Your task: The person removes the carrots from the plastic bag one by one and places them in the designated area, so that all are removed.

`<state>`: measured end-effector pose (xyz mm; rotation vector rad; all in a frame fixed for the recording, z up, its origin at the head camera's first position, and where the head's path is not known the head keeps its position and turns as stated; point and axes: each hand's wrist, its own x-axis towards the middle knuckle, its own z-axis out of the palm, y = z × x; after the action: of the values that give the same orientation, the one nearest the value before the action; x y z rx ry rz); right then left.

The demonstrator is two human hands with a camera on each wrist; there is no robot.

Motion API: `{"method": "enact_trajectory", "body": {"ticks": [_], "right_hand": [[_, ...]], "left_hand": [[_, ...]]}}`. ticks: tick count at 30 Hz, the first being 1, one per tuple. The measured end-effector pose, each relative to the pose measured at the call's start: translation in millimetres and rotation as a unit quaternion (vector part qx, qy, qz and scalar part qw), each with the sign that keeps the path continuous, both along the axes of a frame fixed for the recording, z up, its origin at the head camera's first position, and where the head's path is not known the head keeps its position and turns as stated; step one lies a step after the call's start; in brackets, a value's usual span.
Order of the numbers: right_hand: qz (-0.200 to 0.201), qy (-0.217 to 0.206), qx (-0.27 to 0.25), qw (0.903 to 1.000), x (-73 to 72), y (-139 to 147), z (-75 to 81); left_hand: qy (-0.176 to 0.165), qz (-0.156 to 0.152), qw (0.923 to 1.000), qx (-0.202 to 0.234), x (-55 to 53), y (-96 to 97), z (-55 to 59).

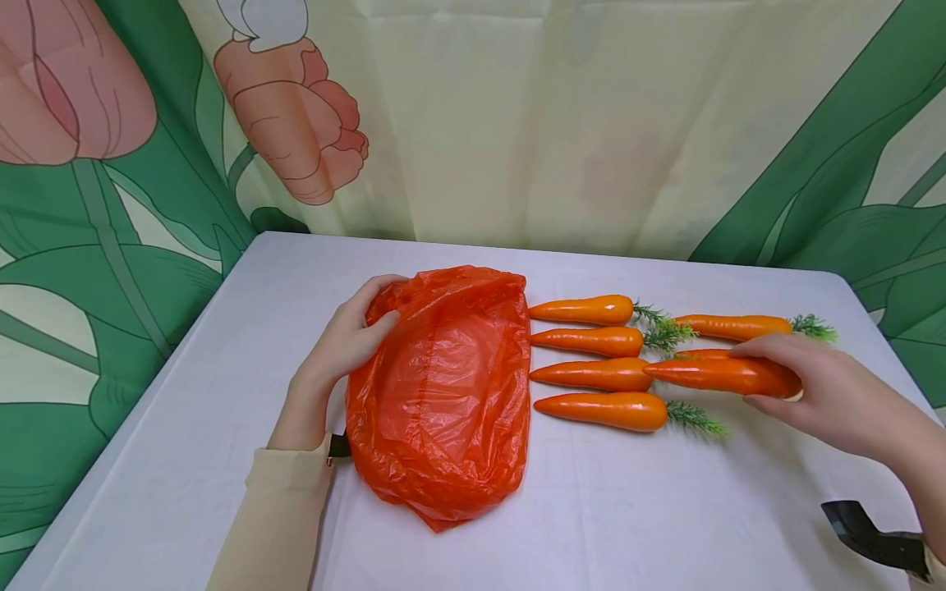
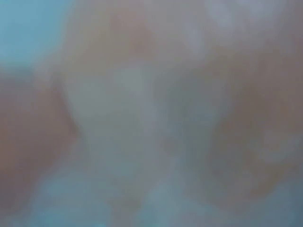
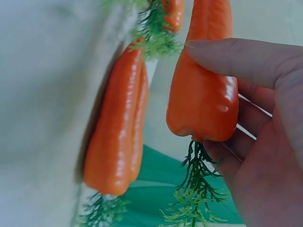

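Observation:
My right hand (image 1: 828,386) grips a plastic-looking orange carrot (image 1: 724,376) by its thick end, thumb on one side and fingers on the other. In the right wrist view the held carrot (image 3: 203,94) is raised off the table, its green leafy top hanging below. Another carrot (image 1: 702,354) lies partly hidden behind it. At the left edge of a red plastic bag (image 1: 443,386), my left hand (image 1: 347,336) holds the film between thumb and fingers. The bag lies spread on the table with its mouth loosely gathered. The left wrist view is too blurred to read.
Several carrots lie in a column right of the bag, tips toward it, the nearest one (image 1: 602,410) at the front. One more carrot (image 1: 739,327) lies at the back right. A white-covered table (image 1: 591,517) bears everything; a patterned curtain (image 1: 554,123) hangs behind.

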<state>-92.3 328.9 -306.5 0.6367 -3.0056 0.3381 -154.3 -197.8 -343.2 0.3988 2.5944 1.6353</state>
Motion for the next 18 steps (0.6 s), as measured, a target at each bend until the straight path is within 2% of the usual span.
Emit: {"method": "enact_trajectory", "body": {"ticks": [4, 11, 16, 18], "right_hand": [[-0.005, -0.006, 0.004, 1.0, 1.8, 6.3, -5.2], [-0.029, -0.07, -0.023, 0.9969, 5.0, 17.8, -16.2], [-0.029, -0.061, -0.016, 0.9976, 5.6, 28.9, -25.6], [-0.036, -0.075, -0.016, 0.9964, 4.9, 33.5, -28.7]], "left_hand": [[0.0, 0.0, 1.0, 0.0, 0.1, 0.4, 0.3], [-0.001, 0.0, 1.0, 0.001, -0.2, 0.6, -0.3], [-0.003, 0.0, 1.0, 0.0, 0.2, 0.8, -0.3], [-0.003, 0.002, 1.0, 0.0, 0.2, 0.8, -0.6]]}}
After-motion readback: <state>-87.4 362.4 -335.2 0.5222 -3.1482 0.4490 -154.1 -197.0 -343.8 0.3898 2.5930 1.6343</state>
